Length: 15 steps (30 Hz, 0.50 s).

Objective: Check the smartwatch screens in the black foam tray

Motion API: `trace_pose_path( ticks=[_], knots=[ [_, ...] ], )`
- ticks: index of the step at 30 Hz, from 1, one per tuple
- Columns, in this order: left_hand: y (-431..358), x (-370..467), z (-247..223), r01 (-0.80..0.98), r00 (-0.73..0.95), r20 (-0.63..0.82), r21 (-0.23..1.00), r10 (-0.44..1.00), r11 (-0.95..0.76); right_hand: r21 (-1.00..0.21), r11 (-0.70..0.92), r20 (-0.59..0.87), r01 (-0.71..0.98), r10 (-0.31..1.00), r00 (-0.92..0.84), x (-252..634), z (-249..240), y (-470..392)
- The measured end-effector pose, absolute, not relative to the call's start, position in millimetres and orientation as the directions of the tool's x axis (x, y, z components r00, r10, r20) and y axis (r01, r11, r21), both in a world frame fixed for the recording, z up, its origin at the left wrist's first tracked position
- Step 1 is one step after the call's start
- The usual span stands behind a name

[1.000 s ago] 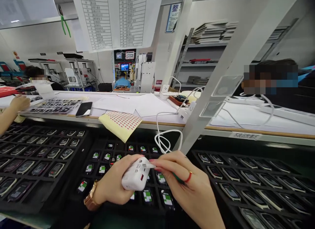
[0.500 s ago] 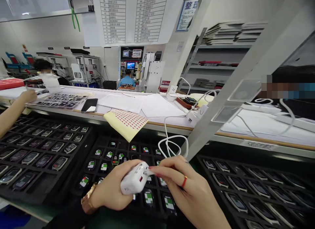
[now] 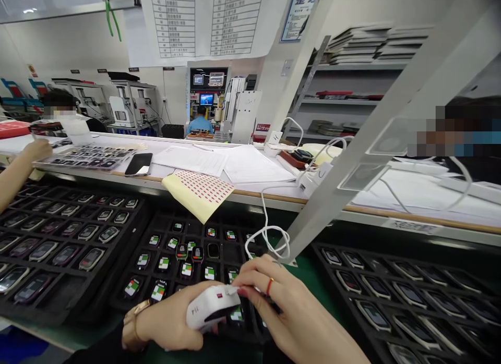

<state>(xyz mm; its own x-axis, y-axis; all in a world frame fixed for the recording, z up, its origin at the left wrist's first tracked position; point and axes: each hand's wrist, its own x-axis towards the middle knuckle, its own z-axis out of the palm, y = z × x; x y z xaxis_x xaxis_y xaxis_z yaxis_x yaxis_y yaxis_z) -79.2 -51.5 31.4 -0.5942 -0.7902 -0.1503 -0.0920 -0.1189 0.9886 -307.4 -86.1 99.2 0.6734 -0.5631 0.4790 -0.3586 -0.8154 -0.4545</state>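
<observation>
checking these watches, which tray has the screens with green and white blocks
The middle tray; the left tray and right tray show mostly dark screens.

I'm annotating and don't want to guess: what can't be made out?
Part of white cable, head view: behind right hand.
Near slots of middle tray, head view: hidden by left hand.
Text on hanging sheet, head view: too small.
Right tray, head view: cut by edge.

Dark sleeves [image 3: 104,347], gold wristband [image 3: 132,328] and red ring [image 3: 270,286] show.
</observation>
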Motion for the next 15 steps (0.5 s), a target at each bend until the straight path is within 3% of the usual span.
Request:
trace_pose_path(
  ticks=[7, 12, 15],
  knots=[
    [-53, -85, 19, -0.072, -0.631, -0.324, 0.929, -0.704, -0.362, -0.467, -0.777, 0.305, -0.421, -0.589, 0.749, -313, 86, -90],
    [-49, -90, 21, 0.012, -0.637, -0.479, 0.778, -0.604, -0.629, -0.553, -0.666, 0.121, -0.500, -0.658, 0.743, -302, 92, -100],
    [-49, -89, 25, 0.067, -0.637, -0.513, 0.706, -0.574, -0.705, -0.574, -0.631, 0.077, -0.522, -0.676, 0.733, -295, 95, -109]
  ],
)
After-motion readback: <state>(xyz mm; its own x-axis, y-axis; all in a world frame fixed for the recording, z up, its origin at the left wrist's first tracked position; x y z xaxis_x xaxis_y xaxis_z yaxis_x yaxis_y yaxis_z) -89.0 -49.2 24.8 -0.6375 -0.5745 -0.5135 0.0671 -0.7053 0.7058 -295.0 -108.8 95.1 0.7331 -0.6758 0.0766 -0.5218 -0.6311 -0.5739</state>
